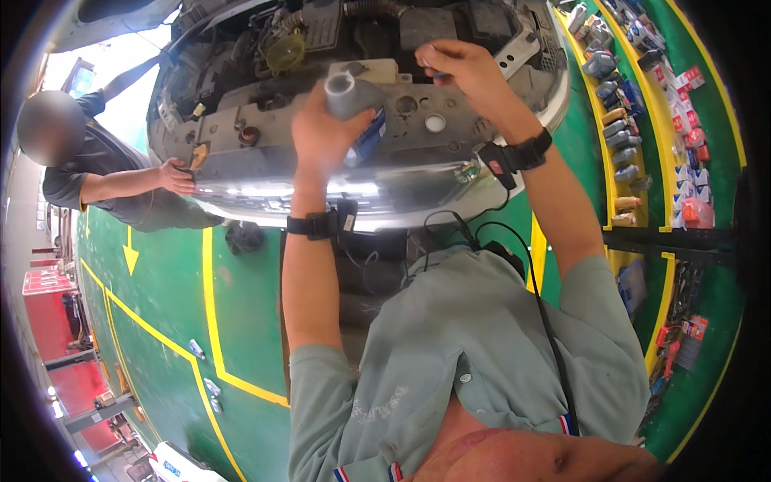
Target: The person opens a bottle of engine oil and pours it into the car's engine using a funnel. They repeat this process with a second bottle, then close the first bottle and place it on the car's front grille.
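Observation:
My left hand (315,135) is wrapped round a grey plastic bottle (361,98) with a blue label, held over the front panel of a car's engine bay. The bottle's round pale neck faces up toward me; the hand is slightly blurred. To its right, my right hand (467,71) is raised over the engine bay, thumb and fingers pinched together. Whatever small thing it may hold is too small to name. A yellow funnel (286,53) stands in the engine, beyond the bottle and to its left. A round white cap-like piece (434,122) lies on the black panel (297,108) below my right hand.
At the left, a co-worker (120,161) rests a hand on the car's front edge beside an orange-brown object (199,155). Yellow shelves (610,161) with bottles and boxes stand on the right. Several small bottles (212,387) lie on the green floor at lower left.

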Motion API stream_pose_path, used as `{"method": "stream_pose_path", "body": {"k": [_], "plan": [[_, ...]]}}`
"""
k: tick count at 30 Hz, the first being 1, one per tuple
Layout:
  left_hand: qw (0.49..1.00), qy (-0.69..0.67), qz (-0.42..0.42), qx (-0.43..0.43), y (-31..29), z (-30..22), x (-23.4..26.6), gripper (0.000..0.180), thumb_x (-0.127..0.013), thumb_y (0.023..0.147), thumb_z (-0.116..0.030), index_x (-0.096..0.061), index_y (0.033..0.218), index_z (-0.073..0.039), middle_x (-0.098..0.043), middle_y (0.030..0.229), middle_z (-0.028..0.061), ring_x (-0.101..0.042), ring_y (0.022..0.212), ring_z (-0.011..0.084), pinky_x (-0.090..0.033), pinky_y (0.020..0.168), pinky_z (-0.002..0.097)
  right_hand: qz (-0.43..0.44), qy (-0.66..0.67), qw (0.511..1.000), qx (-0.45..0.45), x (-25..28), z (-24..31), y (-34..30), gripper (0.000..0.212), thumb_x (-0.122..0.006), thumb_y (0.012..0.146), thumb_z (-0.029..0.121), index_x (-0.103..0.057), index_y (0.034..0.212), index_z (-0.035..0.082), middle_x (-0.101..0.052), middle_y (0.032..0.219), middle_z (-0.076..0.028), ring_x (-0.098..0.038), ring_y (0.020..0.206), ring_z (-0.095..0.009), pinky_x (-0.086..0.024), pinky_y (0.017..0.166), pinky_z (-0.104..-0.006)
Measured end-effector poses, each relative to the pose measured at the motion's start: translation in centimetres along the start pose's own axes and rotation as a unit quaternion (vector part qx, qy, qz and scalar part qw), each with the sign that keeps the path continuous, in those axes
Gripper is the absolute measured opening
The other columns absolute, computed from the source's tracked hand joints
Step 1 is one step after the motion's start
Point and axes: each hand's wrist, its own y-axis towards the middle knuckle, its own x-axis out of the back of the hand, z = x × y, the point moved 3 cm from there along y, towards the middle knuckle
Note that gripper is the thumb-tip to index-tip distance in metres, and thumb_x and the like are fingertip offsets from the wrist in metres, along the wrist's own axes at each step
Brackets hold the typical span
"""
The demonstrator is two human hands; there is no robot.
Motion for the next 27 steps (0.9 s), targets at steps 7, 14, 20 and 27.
{"method": "stream_pose_path", "body": {"k": [7,14,20,27], "plan": [[0.999,-0.005,0.017,0.027,0.3,-0.1,-0.4,0.063,-0.091,0.071,-0.028,-0.068,0.126,-0.008,-0.077,0.109,0.0151,-0.074,0.102,0.0325,-0.056,0.089,0.0398,-0.007,-0.319,0.948,0.001,3.9,-9.5,-3.3,0.022,-0.071,0.096,0.024,-0.079,0.108,0.007,-0.075,0.092,-0.012,-0.070,0.081,-0.025,-0.054,0.076,-0.0384],[1.000,-0.012,0.004,0.005,0.3,0.3,-0.1,0.057,-0.092,0.072,-0.018,-0.070,0.122,-0.001,-0.078,0.105,0.0098,-0.072,0.094,0.0147,-0.057,0.085,0.0316,-0.010,-0.413,0.909,0.046,2.2,-10.2,-3.4,0.023,-0.072,0.091,0.020,-0.076,0.109,0.006,-0.076,0.099,-0.017,-0.073,0.092,-0.035,-0.056,0.081,-0.0438],[1.000,-0.025,0.005,0.009,0.0,-0.5,-0.2,0.057,-0.092,0.071,-0.019,-0.070,0.121,-0.002,-0.078,0.107,0.0109,-0.073,0.095,0.0161,-0.057,0.086,0.0326,-0.104,-0.390,0.909,0.107,0.8,-5.7,-3.2,0.033,-0.076,0.091,0.023,-0.071,0.118,0.004,-0.078,0.099,-0.012,-0.075,0.088,-0.026,-0.059,0.079,-0.0382],[0.999,-0.015,0.000,0.034,-0.3,-1.0,0.3,0.060,-0.093,0.070,-0.020,-0.069,0.123,-0.003,-0.077,0.105,0.0103,-0.073,0.094,0.0183,-0.057,0.086,0.0335,0.016,-0.242,0.952,0.185,-7.1,5.3,-1.0,0.030,-0.079,0.090,0.026,-0.073,0.109,0.002,-0.077,0.092,-0.010,-0.073,0.079,-0.019,-0.057,0.075,-0.0321]]}}
